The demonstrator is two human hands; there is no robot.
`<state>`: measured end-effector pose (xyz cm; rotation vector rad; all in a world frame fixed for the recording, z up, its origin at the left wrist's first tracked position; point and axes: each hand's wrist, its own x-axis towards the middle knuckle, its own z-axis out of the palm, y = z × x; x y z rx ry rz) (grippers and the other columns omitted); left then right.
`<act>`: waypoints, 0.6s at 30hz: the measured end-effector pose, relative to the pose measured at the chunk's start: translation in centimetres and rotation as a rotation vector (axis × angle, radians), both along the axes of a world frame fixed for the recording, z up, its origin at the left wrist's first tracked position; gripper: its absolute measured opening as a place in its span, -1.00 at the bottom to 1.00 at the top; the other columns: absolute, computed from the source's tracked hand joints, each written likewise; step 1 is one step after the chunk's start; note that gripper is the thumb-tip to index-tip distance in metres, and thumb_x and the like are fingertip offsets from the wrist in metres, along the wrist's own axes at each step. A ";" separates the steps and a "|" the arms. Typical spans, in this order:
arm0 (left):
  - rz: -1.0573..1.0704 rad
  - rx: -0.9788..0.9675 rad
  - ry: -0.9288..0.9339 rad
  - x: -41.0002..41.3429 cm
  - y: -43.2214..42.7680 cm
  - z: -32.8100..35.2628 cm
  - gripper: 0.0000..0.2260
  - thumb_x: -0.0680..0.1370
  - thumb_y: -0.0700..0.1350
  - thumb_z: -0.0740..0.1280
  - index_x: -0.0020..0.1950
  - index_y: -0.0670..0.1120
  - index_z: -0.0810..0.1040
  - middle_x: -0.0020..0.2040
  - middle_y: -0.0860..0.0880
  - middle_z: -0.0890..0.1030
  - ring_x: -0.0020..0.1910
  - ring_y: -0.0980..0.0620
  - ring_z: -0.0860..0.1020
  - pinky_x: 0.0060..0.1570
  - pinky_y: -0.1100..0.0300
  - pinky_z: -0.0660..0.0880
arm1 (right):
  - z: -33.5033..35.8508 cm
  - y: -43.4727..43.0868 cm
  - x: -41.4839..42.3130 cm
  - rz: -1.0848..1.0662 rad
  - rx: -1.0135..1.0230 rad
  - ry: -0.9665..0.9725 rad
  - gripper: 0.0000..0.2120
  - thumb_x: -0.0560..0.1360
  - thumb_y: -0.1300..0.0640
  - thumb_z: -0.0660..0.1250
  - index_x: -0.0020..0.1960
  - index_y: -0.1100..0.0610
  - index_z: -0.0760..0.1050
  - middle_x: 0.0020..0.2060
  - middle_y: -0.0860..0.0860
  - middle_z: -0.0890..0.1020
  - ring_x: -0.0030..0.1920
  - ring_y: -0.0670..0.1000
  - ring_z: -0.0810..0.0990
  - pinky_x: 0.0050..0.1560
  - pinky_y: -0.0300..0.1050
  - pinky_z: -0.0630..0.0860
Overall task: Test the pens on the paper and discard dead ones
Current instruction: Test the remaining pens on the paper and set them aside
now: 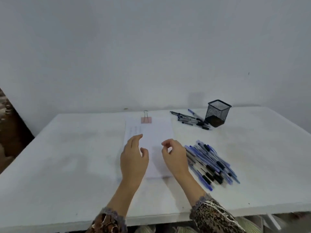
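Note:
A white sheaf of paper (155, 132) lies in the middle of the white table, held at its far end by a pink binder clip (146, 119). Faint scribbles mark its upper left part. My left hand (133, 157) hovers over the paper's left side with relaxed fingers and holds nothing. My right hand (175, 155) hovers over the paper's right edge, fingers loosely curled, with nothing in it. A large pile of blue and black pens (212, 163) lies just right of my right hand. A smaller group of pens (191, 119) lies at the back right.
A black mesh pen cup (218, 113) stands at the back right, beside the smaller pen group. The white table (67, 157) meets a plain wall at the back. Its front edge runs just above my patterned sleeves.

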<state>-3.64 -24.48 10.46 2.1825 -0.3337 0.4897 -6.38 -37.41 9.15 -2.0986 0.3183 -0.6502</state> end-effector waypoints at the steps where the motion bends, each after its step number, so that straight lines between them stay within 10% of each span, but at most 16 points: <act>1: 0.007 0.041 0.043 0.8 0.4 -0.2 -0.64 0.51 -0.24 0.24 0.30 -0.05 0.43 0.28 0.04 0.48 0.23 0.03 0.46 0.07 0.26 0.36 | -0.1 0.0 0.6 0.015 -0.002 0.056 -0.85 0.49 0.26 0.24 -0.07 0.06 0.52 -0.17 -0.11 0.54 -0.23 -0.13 0.47 -0.16 -0.26 0.41; 10: -0.033 0.235 0.157 6.6 3.1 -3.7 -0.63 0.51 -0.18 0.23 0.33 -0.13 0.42 0.34 -0.07 0.44 0.32 -0.03 0.39 0.29 0.09 0.32 | -2.0 0.2 3.7 -0.035 -0.032 0.173 -0.85 0.50 0.20 0.22 -0.11 -0.05 0.47 -0.13 -0.18 0.54 -0.35 -0.17 0.43 -0.30 -0.25 0.40; 18: -0.040 0.480 0.234 8.1 3.4 -5.8 -0.32 0.44 0.13 -0.25 0.49 -0.11 0.14 0.51 -0.05 0.15 0.49 0.02 0.07 0.46 0.05 -0.03 | 0.3 -4.1 5.2 -0.102 -0.028 0.279 -0.85 0.49 0.21 0.23 -0.07 0.01 0.53 -0.10 -0.10 0.57 -0.29 -0.11 0.45 -0.30 -0.23 0.37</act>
